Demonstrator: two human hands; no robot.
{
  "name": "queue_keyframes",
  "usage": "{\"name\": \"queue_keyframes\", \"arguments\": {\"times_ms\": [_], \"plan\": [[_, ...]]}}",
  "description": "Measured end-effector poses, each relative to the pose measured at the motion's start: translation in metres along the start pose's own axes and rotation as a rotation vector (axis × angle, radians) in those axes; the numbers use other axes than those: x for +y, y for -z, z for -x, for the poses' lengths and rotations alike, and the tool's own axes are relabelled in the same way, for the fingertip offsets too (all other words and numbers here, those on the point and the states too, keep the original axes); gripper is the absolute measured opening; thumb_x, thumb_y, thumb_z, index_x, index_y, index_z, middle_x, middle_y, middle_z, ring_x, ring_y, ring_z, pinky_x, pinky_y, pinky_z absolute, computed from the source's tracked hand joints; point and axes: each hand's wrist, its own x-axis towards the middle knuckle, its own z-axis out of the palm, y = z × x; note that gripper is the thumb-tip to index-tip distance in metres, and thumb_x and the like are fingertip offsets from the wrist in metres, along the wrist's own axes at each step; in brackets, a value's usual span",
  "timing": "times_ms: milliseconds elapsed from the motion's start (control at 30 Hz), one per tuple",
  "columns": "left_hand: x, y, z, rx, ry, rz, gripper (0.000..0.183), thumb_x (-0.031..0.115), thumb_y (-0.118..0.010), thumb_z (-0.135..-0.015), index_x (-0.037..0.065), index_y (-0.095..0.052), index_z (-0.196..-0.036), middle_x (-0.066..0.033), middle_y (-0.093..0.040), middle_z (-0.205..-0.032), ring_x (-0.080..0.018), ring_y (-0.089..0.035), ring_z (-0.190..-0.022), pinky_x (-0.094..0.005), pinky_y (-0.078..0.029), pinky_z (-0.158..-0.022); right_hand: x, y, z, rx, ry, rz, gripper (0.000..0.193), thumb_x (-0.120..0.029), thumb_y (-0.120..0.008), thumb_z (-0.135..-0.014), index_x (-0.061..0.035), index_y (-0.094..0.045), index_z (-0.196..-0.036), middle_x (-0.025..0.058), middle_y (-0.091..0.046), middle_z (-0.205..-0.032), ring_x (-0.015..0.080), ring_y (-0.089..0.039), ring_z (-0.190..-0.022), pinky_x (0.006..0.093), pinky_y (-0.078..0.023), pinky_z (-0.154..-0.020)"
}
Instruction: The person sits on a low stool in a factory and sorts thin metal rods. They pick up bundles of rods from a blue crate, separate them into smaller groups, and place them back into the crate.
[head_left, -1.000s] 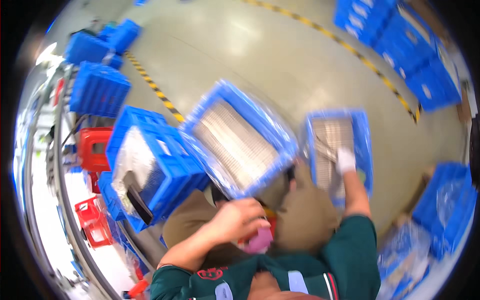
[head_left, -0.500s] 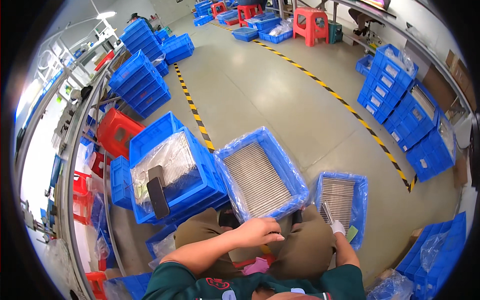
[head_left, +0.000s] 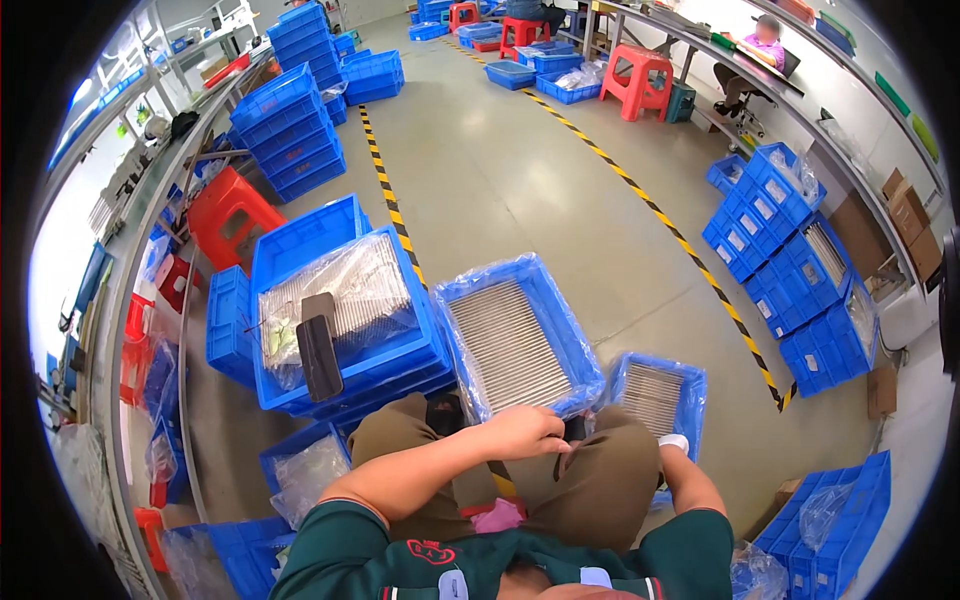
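Above my knees, my left hand (head_left: 530,432) is bare, its fingers curled together; whatever they hold, if anything, is hidden. It is close to the near edge of a plastic-lined blue crate (head_left: 583,335) filled with rows of thin metal rods (head_left: 515,345). My right hand (head_left: 675,442), in a white glove, is by my right knee at a smaller lined blue crate (head_left: 695,395). Similar rods (head_left: 650,393) lie in rows in that crate. The right fingers are hidden, and I cannot make out anything in them.
At left, a phone-like dark object (head_left: 320,362) lies over a stacked blue crate (head_left: 360,368) of rods covered in clear plastic. A red stool (head_left: 225,210) stands behind it. Blue crates (head_left: 790,250) line the right side. Yellow-black tape (head_left: 640,192) marks the floor. A person (head_left: 765,45) sits far right.
The metal rods seen in my right hand are no longer visible; that hand shows less of its fingers. My left fingers have curled in more. The whole view has shifted slightly.
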Motion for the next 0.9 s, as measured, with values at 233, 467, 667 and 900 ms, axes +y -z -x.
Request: {"name": "queue_keyframes", "arguments": {"times_ms": [233,467,667,900], "plan": [[0.002,0.009,0.010,0.004,0.065,-0.010,0.033,0.039,-0.057,-0.086,0.007,-0.063,-0.090,-0.0118,-0.059,-0.086,-0.0323,-0.059,-0.085,-0.0422,-0.047,-0.073,-0.014,-0.008,-0.003,0.012,-0.049,-0.100,0.029,-0.023,-0.059,-0.081,-0.0195,-0.069,-0.108,0.0011,-0.065,-0.113,0.0210,-0.066,-0.097,0.0452,-0.055,-0.062],[0.001,0.008,0.013,0.033,0.056,-0.014,0.033,0.040,-0.057,-0.086,0.007,-0.063,-0.090,-0.0108,-0.060,-0.087,-0.0320,-0.059,-0.084,-0.0426,-0.047,-0.072,-0.023,-0.081,-0.041,0.044,-0.139,-0.476,0.029,-0.028,-0.052,-0.086,-0.0161,-0.068,-0.107,0.0062,-0.064,-0.113,0.0248,-0.063,-0.102,0.0459,-0.053,-0.070],[0.003,0.009,0.012,0.031,0.048,-0.009,0.033,0.040,-0.057,-0.086,0.007,-0.063,-0.090,-0.0110,-0.060,-0.089,-0.0322,-0.060,-0.085,-0.0426,-0.047,-0.073,-0.057,-0.081,-0.022,0.063,-0.089,-0.693,0.031,-0.032,-0.051,-0.087,-0.0123,-0.068,-0.103,0.0085,-0.065,-0.107,0.0257,-0.063,-0.097,0.0447,-0.051,-0.071],[-0.006,0.005,0.011,0.035,0.055,-0.006,0.035,0.041,-0.056,-0.086,0.007,-0.064,-0.092,-0.0128,-0.061,-0.092,-0.0332,-0.059,-0.088,-0.0429,-0.046,-0.075,-0.098,-0.074,-0.007,0.108,-0.004,-0.899,0.035,-0.036,-0.049,-0.088,-0.0077,-0.067,-0.099,0.0112,-0.066,-0.099,0.0268,-0.064,-0.092,0.0434,-0.050,-0.072]]}}
